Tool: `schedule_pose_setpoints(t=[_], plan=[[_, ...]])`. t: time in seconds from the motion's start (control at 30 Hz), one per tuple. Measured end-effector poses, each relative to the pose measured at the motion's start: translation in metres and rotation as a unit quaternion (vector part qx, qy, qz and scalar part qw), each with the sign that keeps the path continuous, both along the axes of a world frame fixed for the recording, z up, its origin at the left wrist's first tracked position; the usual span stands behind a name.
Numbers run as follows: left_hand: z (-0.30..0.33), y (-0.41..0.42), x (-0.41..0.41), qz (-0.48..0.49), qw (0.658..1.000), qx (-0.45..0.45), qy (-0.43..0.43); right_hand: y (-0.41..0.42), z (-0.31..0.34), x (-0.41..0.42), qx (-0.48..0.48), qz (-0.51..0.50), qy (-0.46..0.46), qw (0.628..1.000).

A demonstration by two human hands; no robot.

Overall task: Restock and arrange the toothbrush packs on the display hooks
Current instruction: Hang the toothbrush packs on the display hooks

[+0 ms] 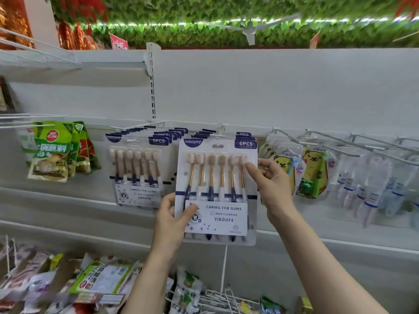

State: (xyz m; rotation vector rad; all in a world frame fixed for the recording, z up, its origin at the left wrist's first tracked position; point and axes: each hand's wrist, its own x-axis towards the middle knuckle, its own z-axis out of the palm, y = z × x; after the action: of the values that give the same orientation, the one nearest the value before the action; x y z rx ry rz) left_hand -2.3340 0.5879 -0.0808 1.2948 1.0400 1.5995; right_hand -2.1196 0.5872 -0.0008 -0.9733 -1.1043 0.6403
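Left hand (173, 219) gripped the lower left corner of the front pack (217, 189): thumb curled over the printed face beside the label, fingers hidden behind the card. Right hand (273, 184) was at the pack's right edge, index fingertip touching the face near the rightmost brush head, the other fingers loosely curled behind the edge; whether they bore on the card could not be told. The pack was upright and face-on, its hang slot just below the hook (158, 124) level; slot on or off a prong could not be told.

Behind it hung a row of like packs. A second row (136, 168) hung just to its left on the same rail. Green pouches (53, 152) hung further left, bear-print packs (314, 175) to the right. Mixed packets (68, 284) lay in the bin below.
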Motion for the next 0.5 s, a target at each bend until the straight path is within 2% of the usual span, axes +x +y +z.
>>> schedule_pose_setpoints(t=[0.23, 0.5], plan=[[-0.012, 0.042, 0.002, 0.009, 0.998, 0.001, 0.066, 0.011, -0.005, 0.003, -0.045, -0.006, -0.02, 0.999], [-0.017, 0.075, 0.009, -0.007, 0.997, 0.003, 0.08, 0.027, -0.002, 0.001, -0.073, -0.046, -0.034, 0.996]])
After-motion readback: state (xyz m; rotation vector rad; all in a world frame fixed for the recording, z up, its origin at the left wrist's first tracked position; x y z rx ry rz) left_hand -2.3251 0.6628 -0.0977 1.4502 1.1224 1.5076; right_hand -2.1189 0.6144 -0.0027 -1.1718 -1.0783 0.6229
